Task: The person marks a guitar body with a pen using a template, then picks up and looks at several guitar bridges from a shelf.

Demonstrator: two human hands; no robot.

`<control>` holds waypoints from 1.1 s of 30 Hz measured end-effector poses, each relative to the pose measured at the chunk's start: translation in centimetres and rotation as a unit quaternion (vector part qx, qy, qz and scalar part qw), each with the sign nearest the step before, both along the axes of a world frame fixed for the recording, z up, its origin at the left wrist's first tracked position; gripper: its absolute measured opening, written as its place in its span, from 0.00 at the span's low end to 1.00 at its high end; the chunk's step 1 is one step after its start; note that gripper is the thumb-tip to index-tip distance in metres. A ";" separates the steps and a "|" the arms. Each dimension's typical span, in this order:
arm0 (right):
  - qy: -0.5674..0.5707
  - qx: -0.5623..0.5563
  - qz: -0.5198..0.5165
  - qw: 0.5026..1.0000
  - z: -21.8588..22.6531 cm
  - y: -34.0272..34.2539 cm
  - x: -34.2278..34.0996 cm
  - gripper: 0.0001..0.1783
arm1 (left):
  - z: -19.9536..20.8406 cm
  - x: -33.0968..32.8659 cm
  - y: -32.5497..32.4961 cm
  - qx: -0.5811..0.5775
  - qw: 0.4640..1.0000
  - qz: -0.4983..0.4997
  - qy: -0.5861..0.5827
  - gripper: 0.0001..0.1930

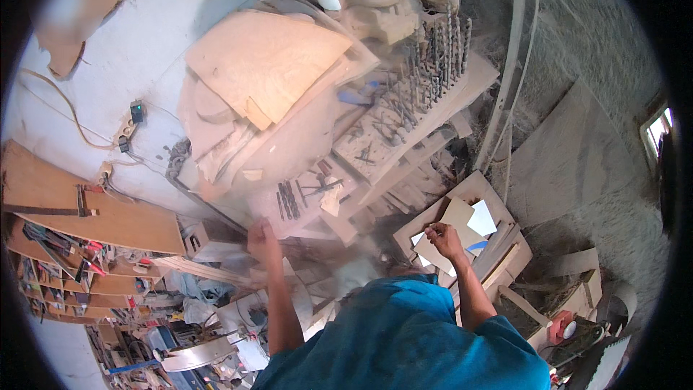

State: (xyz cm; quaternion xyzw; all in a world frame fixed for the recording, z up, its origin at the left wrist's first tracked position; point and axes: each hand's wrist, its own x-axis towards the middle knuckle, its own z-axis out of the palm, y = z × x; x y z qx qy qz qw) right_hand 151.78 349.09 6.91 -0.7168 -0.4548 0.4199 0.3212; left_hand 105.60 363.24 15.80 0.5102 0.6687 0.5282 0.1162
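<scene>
My left hand is at the near left edge of a dusty bench board. Its fingers are blurred, so I cannot tell whether it holds anything. Just beyond it, several dark drill bits lie side by side, with more loose metal bits to their right. Over on the right, my right hand is closed, fingertips pinched together above a shallow wooden box. What it pinches, if anything, is too small to make out. Under and beside that hand are a brown flat sheet and white paper.
A wooden rack of upright drill bits stands beyond the box. Large thin wood panels lean at the back. Tool shelves line the left, beside a wall power strip. A red machine part sits at lower right.
</scene>
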 end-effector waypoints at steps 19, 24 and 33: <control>-0.009 0.094 0.005 0.996 8.6 11.3 -2.6 0.19 | -17.9 -3.2 -29.6 -0.517 0.814 -0.127 0.233 0.14; 0.007 0.106 0.002 0.994 7.7 11.7 -1.8 0.18 | -19.5 -6.3 -33.8 -0.479 0.788 -0.272 0.277 0.09; -0.004 0.134 -0.004 0.991 10.2 13.2 -0.7 0.20 | -19.4 -3.8 -30.7 -0.488 0.846 -0.209 0.058 0.07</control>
